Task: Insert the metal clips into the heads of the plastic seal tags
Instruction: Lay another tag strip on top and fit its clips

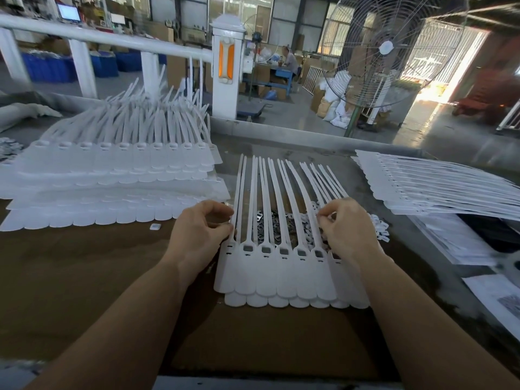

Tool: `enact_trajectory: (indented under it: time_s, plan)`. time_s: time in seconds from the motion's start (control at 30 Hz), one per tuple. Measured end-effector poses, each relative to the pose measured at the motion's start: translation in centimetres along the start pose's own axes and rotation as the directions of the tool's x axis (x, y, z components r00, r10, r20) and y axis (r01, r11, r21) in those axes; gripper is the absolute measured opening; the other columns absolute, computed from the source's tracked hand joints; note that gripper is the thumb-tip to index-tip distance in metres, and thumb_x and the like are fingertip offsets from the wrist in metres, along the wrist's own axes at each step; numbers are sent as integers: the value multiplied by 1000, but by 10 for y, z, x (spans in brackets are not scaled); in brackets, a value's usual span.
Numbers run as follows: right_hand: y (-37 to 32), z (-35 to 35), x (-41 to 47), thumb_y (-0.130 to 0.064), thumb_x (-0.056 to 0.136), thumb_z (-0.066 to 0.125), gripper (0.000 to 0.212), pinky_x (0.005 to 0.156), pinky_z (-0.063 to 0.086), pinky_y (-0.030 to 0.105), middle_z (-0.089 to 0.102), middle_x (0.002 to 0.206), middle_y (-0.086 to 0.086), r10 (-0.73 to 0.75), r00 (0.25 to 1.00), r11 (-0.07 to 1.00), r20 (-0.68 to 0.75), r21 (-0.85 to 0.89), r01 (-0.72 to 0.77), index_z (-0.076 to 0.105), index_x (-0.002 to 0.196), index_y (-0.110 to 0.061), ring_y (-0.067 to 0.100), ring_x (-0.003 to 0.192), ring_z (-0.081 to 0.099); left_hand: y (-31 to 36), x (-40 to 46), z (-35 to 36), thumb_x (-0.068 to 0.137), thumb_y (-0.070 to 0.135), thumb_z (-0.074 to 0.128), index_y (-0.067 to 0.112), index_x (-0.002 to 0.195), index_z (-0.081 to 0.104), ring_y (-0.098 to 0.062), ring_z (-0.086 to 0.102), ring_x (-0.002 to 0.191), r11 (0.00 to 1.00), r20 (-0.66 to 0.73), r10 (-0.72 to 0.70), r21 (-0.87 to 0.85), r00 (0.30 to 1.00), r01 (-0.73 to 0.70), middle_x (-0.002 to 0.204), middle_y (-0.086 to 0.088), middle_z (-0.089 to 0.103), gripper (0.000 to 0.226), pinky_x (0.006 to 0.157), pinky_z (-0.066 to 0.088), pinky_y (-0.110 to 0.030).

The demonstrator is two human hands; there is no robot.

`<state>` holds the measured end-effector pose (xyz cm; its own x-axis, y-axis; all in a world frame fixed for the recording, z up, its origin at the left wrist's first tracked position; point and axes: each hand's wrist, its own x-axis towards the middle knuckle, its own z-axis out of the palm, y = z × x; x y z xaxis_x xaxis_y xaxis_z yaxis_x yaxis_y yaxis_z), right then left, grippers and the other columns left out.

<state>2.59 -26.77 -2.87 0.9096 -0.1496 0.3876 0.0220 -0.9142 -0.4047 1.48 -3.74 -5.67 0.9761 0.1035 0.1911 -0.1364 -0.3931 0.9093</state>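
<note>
A joined strip of white plastic seal tags [284, 277] lies on the table in front of me, its thin tails fanning away. Several heads [266, 249] show square sockets with grey metal inside. Loose metal clips [270, 223] lie in a heap under the tails, just beyond the heads. My left hand [201, 235] has its fingers curled at the strip's left end, pinching by the leftmost tail; what it pinches is too small to tell. My right hand [347, 232] is curled over the strip's right end, fingertips pinched above small white caps [380, 229].
A tall stack of tag strips [112, 175] fills the left of the table. Another stack [439, 187] lies at the right, over printed papers [461, 243]. One small white cap [155, 227] sits loose. A white railing, a large fan and a seated person stand beyond.
</note>
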Motion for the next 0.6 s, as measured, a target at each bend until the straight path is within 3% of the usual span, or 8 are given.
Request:
enact_trajectory:
  time_s: [0.13, 0.4, 0.5, 0.6]
  plan:
    - [0, 0, 1, -13, 90, 58, 14, 78, 45, 25, 66, 101, 8, 28, 1000, 998, -13, 55, -27, 71, 96, -8, 19, 87, 59, 0, 0, 0, 83, 8, 68, 24, 94, 65, 5, 60, 83, 1000, -6, 12, 4, 1000, -12, 88, 17, 64, 20, 68, 40, -7]
    - [-1, 0, -1, -5, 84, 62, 22, 78, 45, 22, 61, 110, 6, -14, 990, 988, 143, -152, 35, 73, 101, -13, 15, 83, 53, 0, -1, -1, 83, 8, 67, 25, 95, 65, 2, 61, 88, 1000, 6, -3, -10, 1000, 3, 92, 14, 66, 20, 77, 45, -15]
    - [-4, 1, 2, -3, 86, 58, 23, 78, 55, 31, 68, 104, 7, 1, 988, 980, 153, -195, 29, 74, 100, -14, 19, 84, 61, 1, -1, 0, 83, 9, 67, 25, 95, 66, 1, 62, 88, 1000, 7, -13, -11, 1000, 13, 92, 15, 66, 20, 79, 46, -17]
    - [-4, 1, 2, -6, 86, 62, 18, 72, 51, 24, 71, 97, 5, 17, 990, 981, 139, -192, 10, 74, 97, -14, 17, 80, 65, 1, -1, 0, 83, 8, 67, 24, 95, 66, 0, 62, 89, 1000, 0, -24, -17, 1000, 24, 92, 14, 66, 20, 82, 48, -21]
